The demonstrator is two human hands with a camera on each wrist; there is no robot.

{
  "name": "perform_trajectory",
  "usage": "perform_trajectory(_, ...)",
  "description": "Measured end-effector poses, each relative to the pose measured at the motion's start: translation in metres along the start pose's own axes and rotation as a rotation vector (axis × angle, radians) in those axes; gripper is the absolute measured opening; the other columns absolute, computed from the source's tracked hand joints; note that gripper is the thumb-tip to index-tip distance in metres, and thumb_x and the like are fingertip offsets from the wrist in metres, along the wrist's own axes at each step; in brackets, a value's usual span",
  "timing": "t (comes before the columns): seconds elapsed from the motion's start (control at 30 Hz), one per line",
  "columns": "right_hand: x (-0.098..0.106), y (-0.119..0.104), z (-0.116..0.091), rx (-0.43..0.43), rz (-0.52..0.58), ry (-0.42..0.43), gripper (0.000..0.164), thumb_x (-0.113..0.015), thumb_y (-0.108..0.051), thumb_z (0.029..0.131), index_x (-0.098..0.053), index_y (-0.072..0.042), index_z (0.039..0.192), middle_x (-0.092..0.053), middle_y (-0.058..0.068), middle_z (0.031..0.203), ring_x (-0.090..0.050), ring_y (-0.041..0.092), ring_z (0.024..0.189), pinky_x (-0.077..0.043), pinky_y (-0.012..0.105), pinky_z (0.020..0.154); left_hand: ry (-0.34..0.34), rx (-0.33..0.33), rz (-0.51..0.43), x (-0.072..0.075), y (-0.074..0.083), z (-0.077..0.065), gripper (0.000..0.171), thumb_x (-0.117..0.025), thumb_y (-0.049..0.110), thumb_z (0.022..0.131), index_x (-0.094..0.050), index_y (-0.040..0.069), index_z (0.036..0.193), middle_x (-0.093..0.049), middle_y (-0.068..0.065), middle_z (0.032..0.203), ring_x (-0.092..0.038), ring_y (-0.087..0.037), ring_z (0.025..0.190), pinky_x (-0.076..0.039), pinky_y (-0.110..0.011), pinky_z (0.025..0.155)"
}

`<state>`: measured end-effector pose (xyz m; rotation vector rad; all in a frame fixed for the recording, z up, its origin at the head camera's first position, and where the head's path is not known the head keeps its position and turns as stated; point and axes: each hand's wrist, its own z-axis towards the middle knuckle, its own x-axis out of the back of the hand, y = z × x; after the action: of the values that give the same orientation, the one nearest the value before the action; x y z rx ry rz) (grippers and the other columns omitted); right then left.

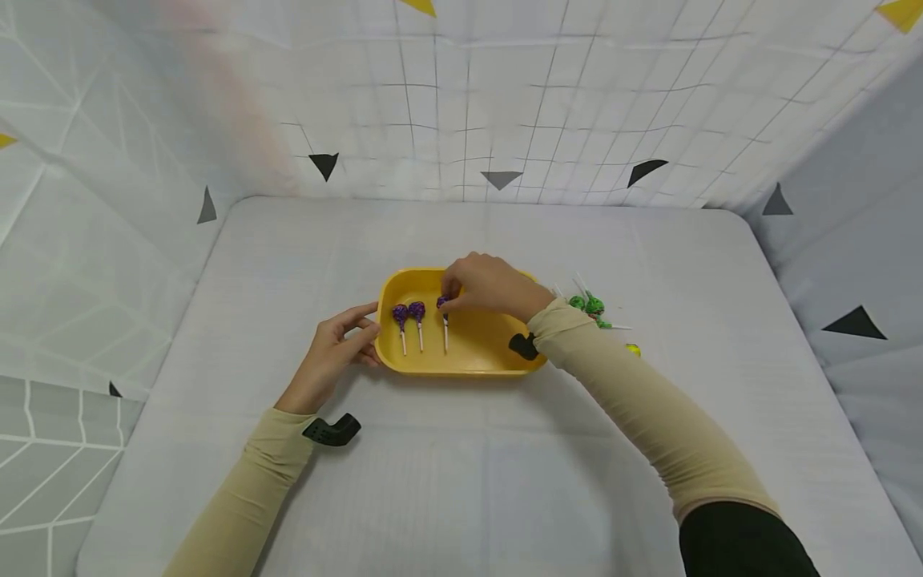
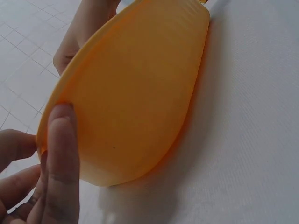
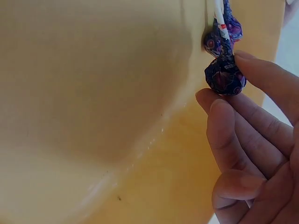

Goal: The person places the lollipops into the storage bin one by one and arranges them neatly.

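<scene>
At the left end of a yellow tray [image 1: 490, 353], my left hand [image 1: 335, 353] grips the rim. The left wrist view has the thumb against the outer wall of the tray [image 2: 135, 93] and fingers along its edge. Inside the tray my right hand [image 1: 493, 288] pinches a purple-wrapped lollipop [image 3: 225, 79] by its head, stick pointing toward me in the head view. Left of it lie a purple lollipop [image 1: 417, 311] and another purple lollipop [image 1: 400, 314], side by side with their sticks the same way.
Right of the tray, several green-wrapped lollipops [image 1: 593, 305] lie in a loose pile on the white table [image 1: 433, 473], partly behind my right forearm. A yellow-wrapped sweet [image 1: 633, 349] shows beside the sleeve. White cloth walls [image 1: 505, 96] stand behind and at both sides.
</scene>
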<state>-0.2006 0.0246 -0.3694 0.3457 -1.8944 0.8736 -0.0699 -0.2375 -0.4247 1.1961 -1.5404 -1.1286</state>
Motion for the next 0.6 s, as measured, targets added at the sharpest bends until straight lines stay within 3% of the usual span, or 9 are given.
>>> perform_trajectory(0.6, -0.011, -0.007, 0.014, -0.004, -0.055, -0.027, 0.027, -0.079, -0.043, 0.092, -0.078, -0.017, 0.101, -0.075, -0.004, 0.096, -0.068, 0.014, 0.086, -0.06, 0.031, 0.078, 0.002, 0.0, 0.003, 0.0, 0.0, 0.0, 0.051, -0.06, 0.025, 0.107, -0.048, 0.011, 0.155, -0.056, -0.022, 0.119, -0.07, -0.015, 0.072, -0.066, -0.032, 0.071)
